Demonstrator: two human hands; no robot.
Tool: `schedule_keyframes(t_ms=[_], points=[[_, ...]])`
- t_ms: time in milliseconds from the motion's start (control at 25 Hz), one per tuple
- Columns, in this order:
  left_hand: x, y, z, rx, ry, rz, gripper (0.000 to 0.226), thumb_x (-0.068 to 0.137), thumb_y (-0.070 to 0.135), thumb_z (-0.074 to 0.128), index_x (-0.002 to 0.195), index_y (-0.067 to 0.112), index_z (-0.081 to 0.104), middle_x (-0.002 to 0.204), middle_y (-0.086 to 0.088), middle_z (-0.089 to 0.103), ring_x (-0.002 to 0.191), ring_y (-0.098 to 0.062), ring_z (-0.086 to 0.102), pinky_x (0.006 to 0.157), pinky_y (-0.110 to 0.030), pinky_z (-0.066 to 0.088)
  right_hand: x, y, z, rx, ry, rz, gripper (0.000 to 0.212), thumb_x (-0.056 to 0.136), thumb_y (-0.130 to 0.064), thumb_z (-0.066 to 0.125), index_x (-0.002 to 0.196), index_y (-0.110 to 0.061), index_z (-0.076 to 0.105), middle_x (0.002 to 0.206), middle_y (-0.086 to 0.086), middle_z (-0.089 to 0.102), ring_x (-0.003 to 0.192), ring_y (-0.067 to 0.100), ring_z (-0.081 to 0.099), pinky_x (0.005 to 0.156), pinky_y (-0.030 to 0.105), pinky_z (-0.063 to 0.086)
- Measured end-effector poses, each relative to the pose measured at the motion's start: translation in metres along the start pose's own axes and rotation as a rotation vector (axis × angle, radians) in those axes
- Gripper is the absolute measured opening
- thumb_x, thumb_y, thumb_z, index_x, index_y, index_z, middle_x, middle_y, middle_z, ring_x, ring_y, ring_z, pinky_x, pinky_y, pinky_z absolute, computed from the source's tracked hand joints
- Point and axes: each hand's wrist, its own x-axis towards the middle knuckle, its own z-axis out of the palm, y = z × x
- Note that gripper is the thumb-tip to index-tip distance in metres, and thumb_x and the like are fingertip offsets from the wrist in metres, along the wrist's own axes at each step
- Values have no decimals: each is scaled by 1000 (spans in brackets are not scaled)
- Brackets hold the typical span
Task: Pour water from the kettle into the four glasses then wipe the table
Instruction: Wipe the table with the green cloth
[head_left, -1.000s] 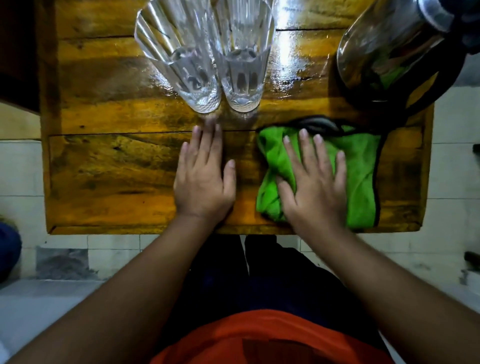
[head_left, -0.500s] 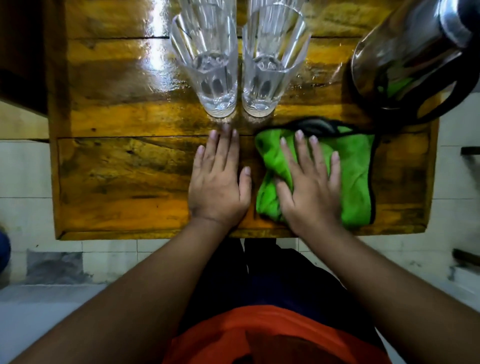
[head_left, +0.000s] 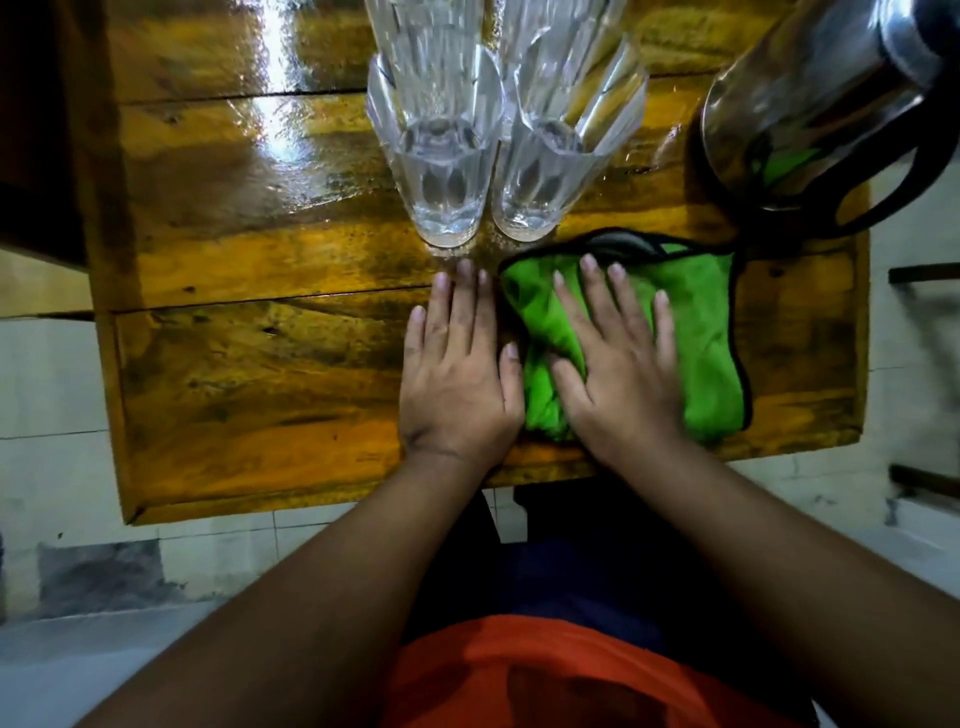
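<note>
Two clear ribbed glasses stand side by side in the middle of the wooden table (head_left: 249, 364), the left glass (head_left: 441, 156) and the right glass (head_left: 561, 156); more glass rims show behind them at the top edge. A steel kettle (head_left: 810, 93) with a black handle stands at the far right. A green cloth (head_left: 701, 332) with black trim lies near the table's front edge. My right hand (head_left: 618, 374) lies flat on the cloth with straight fingers. My left hand (head_left: 457, 374) rests flat on the bare wood just left of the cloth, fingertips close to the left glass.
The tabletop is glossy, with a bright glare streak left of the glasses. White tiled floor surrounds the table. Dark bars stick in at the right edge of the view. My legs and an orange shirt are below the table's front edge.
The view has swung left and down, so the glasses, kettle and hands sit further right in the frame. Both hands stay flat in the same places on the table and cloth.
</note>
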Motion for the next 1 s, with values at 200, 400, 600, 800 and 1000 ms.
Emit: schedule_keyframes(t_ms=[200, 400, 600, 800, 1000], points=[[1, -1, 2, 28, 11, 0, 76, 86, 33, 40, 155, 11, 18, 164, -5, 15, 152, -22, 10, 123, -41, 11, -41, 7, 7, -25, -77, -75, 81, 82, -43, 53, 155, -35, 19, 167, -5, 12, 153, 18, 9, 121, 55, 6], [0, 1, 4, 14, 52, -26, 67, 94, 37, 38, 154, 12, 22, 163, -5, 19, 152, -20, 13, 123, -40, 12, 8, -1, -3, 27, -25, -16, 74, 87, -46, 42, 156, -33, 20, 167, -3, 11, 154, 19, 7, 121, 54, 2], [-1, 2, 3, 41, 28, -23, 67, 95, 39, 34, 155, 13, 18, 164, -4, 15, 152, -20, 9, 123, -40, 11, -52, 29, 0, -20, -114, -105, 81, 83, -43, 48, 156, -36, 15, 167, -6, 7, 154, 17, 4, 122, 54, 2], [-1, 2, 4, 51, 23, -34, 67, 96, 40, 34, 155, 13, 17, 164, -4, 13, 152, -21, 8, 123, -40, 9, 10, 26, -9, 35, -34, -10, 73, 87, -46, 41, 156, -36, 20, 167, -5, 12, 154, 19, 8, 121, 54, 3], [-2, 2, 2, 56, -6, -41, 68, 96, 40, 33, 156, 15, 14, 165, -3, 10, 152, -20, 5, 123, -39, 6, -49, 49, -7, 14, -94, -40, 79, 85, -41, 49, 157, -34, 15, 168, -4, 9, 154, 19, 5, 121, 55, 5]])
